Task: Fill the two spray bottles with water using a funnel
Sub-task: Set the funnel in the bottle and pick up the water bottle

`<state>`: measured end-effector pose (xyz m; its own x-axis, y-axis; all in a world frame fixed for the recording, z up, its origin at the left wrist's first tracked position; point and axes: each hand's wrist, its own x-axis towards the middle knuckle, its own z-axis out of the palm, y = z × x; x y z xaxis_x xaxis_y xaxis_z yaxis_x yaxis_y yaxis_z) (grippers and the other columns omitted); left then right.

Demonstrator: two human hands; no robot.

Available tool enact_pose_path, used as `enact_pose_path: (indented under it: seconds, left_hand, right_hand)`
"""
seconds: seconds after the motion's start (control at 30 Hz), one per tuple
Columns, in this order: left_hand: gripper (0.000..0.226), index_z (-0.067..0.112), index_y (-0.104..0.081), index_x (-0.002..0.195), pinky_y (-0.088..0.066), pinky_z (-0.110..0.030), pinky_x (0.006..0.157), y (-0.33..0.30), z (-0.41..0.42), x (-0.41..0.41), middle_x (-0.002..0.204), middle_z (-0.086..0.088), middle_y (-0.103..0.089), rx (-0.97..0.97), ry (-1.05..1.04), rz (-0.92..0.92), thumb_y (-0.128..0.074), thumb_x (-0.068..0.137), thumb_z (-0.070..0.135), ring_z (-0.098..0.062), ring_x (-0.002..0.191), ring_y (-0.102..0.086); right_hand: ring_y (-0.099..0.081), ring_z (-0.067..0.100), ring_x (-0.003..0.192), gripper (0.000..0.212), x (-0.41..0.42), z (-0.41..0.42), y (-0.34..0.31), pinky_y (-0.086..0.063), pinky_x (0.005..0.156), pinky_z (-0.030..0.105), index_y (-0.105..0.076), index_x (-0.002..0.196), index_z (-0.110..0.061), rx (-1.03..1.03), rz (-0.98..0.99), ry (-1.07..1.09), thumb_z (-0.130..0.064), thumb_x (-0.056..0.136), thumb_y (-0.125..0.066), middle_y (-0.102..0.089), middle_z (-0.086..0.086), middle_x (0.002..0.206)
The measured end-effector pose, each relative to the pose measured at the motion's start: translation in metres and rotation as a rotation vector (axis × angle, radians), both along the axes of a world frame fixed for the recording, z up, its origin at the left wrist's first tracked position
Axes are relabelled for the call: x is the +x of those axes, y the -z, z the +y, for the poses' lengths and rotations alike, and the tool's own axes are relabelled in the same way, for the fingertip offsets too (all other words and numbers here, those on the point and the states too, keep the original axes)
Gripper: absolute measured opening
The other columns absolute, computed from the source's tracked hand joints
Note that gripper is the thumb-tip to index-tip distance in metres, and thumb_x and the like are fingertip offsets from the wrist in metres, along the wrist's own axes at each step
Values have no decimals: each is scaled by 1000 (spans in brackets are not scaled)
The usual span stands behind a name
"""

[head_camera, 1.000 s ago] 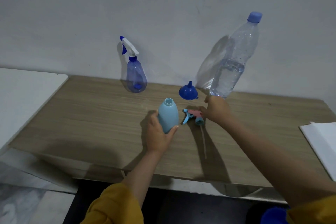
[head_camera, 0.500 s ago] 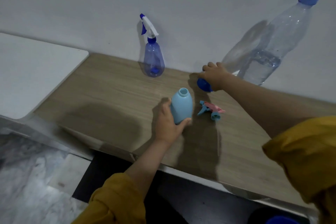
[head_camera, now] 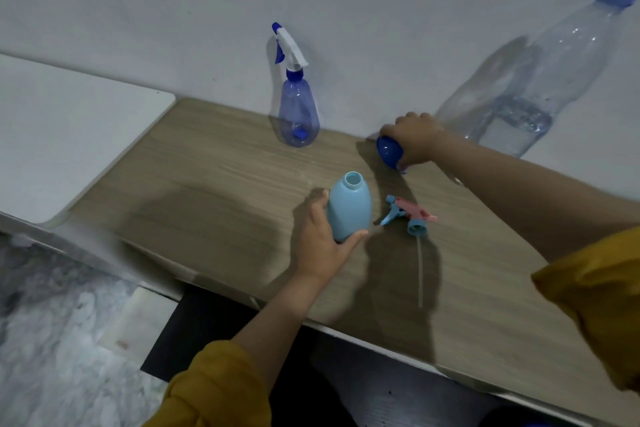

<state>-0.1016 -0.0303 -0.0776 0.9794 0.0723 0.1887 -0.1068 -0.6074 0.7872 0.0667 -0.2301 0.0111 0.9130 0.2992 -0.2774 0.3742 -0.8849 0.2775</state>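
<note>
Since a second ago the right hand [head_camera: 414, 139] has left the loose trigger head and crossed to the dark blue funnel [head_camera: 390, 151] near the desk's back edge, and the camera has swung left, so more of the white surface [head_camera: 69, 135] beside the desk's left end shows.

Head view: the right hand's fingers are curled down over the top of the funnel, closed around it; whether the funnel is clear of the wood cannot be told. The left hand [head_camera: 320, 246] holds the light blue spray bottle [head_camera: 348, 206] upright about midway between the desk's back and front edges, thumb on its right side and fingers wrapped round its left. Its neck is open, with no head on it. Just beside it on the right lies the pink and light blue trigger head [head_camera: 410, 217], flat on the desk [head_camera: 214, 191], its thin dip tube [head_camera: 419, 274] running toward the front edge. A translucent blue spray bottle [head_camera: 298, 118], with its white and blue trigger head on, stands at the back edge against the wall. The large clear water bottle [head_camera: 540, 87], partly full and capped in blue, stands at the back edge toward the right end, just behind the right hand. Mustard-yellow sleeves [head_camera: 221, 388] cover both arms.
</note>
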Motion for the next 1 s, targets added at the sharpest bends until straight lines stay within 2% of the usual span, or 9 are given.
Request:
enact_pose_path:
  seconds: [0.07,0.17,0.27,0.33,0.43,0.53,0.63,0.83,1.0]
  left_hand:
    - [90,13,-37,131,-51,-34,81,1,0,0,124,-4,-49,8,-3,-3,-81,61,50,-19,108,-53]
    - [90,12,-38,131,-45,-29,80,1,1,0,125,-5,-50,16,-2,-17,-82,61,47,-20,110,-51]
    - [90,11,-37,132,-45,-30,81,0,1,0,126,-6,-49,7,17,-14,-82,62,46,-20,111,-50]
    - [90,11,-37,132,-47,-32,82,-1,1,0,126,-6,-50,-5,25,-8,-82,63,45,-20,111,-51]
    - [89,15,-36,131,-46,-31,79,-3,2,-2,124,-4,-51,1,28,7,-80,62,49,-20,108,-53]
    - [87,18,-35,130,-48,-31,75,-5,3,-4,124,-2,-50,9,36,23,-78,63,53,-18,106,-53]
    - [84,19,-33,129,-43,-27,70,-10,4,-5,124,-2,-49,24,51,41,-76,65,53,-17,105,-53]
    - [76,13,-34,127,-39,-28,68,-16,4,-6,121,-8,-53,0,80,82,-77,71,40,-24,103,-56]
    - [72,13,-33,125,-38,-26,69,-22,4,-8,121,-7,-52,-48,93,112,-78,72,32,-22,103,-56]
  right_hand:
    - [-54,30,109,76,-8,0,-15,-45,82,38,-45,132,-21,309,35,94,-37,68,-83,-57,11,123]
    - [-56,22,99,72,-30,3,-38,-47,84,33,-46,131,-17,703,46,165,-34,71,-83,-59,11,122]
    - [-61,18,94,65,-58,11,-53,-49,79,28,-47,127,-16,986,2,247,-38,75,-79,-60,6,117]
    - [-64,20,96,64,-75,18,-58,-55,77,31,-47,126,-15,1178,17,340,-40,76,-78,-60,4,115]
    - [-63,24,106,64,-97,24,-61,-55,88,38,-47,128,-10,1457,9,452,-33,78,-78,-61,12,119]
    - [-61,23,106,65,-116,32,-65,-52,87,34,-45,133,-6,1659,-10,506,-25,80,-77,-60,11,119]
    - [-59,20,109,71,-132,41,-67,-51,89,32,-44,136,-6,1666,-51,511,-26,77,-79,-59,5,118]
    - [-59,17,108,78,-151,57,-59,-51,95,31,-45,137,-10,1614,-111,491,-20,70,-84,-55,6,127]
    - [-59,18,109,83,-156,65,-55,-53,91,29,-43,137,-13,1497,-131,442,-23,67,-87,-51,1,127]
